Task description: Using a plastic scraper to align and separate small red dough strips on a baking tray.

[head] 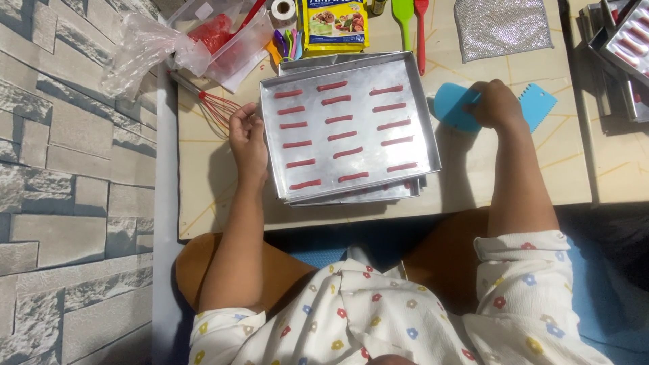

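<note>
A square metal baking tray (416,101) sits on top of a stack of similar trays on the low board. Three rows of short red dough strips (338,118) lie on it. My left hand (247,138) rests against the tray's left rim, fingers curled, holding nothing I can see. My right hand (495,103) lies to the right of the tray, fingers closed on a blue plastic dough scraper (451,107). A second blue scraper with a toothed edge (539,105) lies just right of that hand.
A red whisk (215,106) lies left of the tray. At the far edge are a clear bag and box with red dough (220,34), a yellow packet (336,23), coloured spatulas (411,17) and a silver mesh cloth (501,26). More filled trays (625,40) stand far right. A stone wall runs along the left.
</note>
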